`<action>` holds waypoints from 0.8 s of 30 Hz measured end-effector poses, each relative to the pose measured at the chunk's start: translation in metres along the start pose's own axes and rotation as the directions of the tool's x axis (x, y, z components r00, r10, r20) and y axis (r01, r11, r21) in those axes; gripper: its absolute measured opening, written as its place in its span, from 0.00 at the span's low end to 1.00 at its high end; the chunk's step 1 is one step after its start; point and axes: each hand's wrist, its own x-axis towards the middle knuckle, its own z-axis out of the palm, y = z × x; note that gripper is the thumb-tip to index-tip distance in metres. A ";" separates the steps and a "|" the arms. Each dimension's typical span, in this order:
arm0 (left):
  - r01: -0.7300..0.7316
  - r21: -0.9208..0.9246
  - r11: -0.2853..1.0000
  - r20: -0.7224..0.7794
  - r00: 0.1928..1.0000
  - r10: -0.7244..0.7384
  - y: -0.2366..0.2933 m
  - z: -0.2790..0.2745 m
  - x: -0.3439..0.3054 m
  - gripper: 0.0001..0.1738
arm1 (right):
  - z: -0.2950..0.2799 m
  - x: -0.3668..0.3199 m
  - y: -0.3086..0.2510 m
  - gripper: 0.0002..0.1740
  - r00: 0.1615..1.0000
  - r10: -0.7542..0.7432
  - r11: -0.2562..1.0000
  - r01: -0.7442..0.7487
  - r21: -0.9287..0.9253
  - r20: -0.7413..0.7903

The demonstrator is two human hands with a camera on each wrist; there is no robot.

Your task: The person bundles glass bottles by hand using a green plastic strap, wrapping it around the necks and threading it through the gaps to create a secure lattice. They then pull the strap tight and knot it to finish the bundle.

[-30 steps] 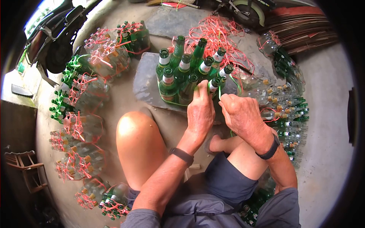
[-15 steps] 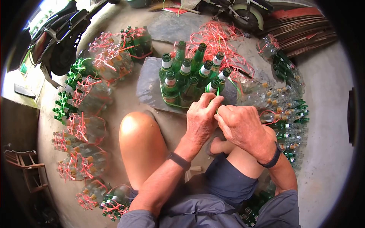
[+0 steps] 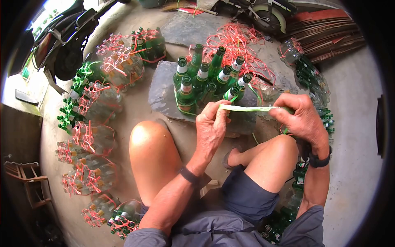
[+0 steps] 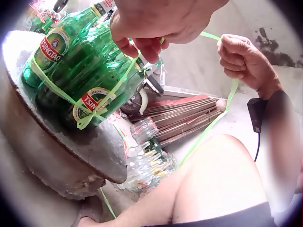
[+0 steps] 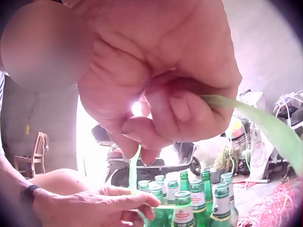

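Green beer bottles (image 3: 200,80) stand in a tight cluster on a stone slab (image 3: 162,96). A flat light-green plastic strap (image 3: 248,108) runs round their lower part; the left wrist view shows it crossing in a small loop low on a labelled bottle (image 4: 90,101). My left hand (image 3: 212,125), at the near side of the cluster, pinches the strap between thumb and fingers. Out to the right, my right hand (image 3: 302,119) grips the same strap with curled fingers. Between the hands the strap is stretched nearly level, and a loose tail trails down from the right hand.
Bundles of bottles (image 3: 96,101) tied with red strap line the floor on the left. More bottles (image 3: 306,109) lie along the right. Behind the slab is a heap of red strapping (image 3: 234,41), with stacked flat sheets (image 3: 321,31) at the back right.
My right hand has moved outward to the right, drawing the strap into a long span. The left hand stays close to the bottles, and the two hands, close together before, are now apart.
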 end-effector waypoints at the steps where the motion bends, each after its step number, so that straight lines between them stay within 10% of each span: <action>1: 0.000 0.000 1.000 -0.001 1.000 0.000 -0.001 0.000 0.000 0.12 | -0.005 0.001 0.005 0.10 0.998 0.066 0.996 -0.066 0.065 0.007; 4: 0.118 -0.312 0.943 -0.032 0.990 -0.134 -0.002 -0.001 0.004 0.13 | -0.025 0.006 0.020 0.11 0.985 0.166 0.985 -0.168 0.042 0.048; 24: 0.228 -0.488 0.842 -0.162 0.925 -0.344 0.008 -0.010 0.001 0.15 | -0.082 0.088 0.087 0.14 0.967 0.250 0.964 -0.253 0.076 0.046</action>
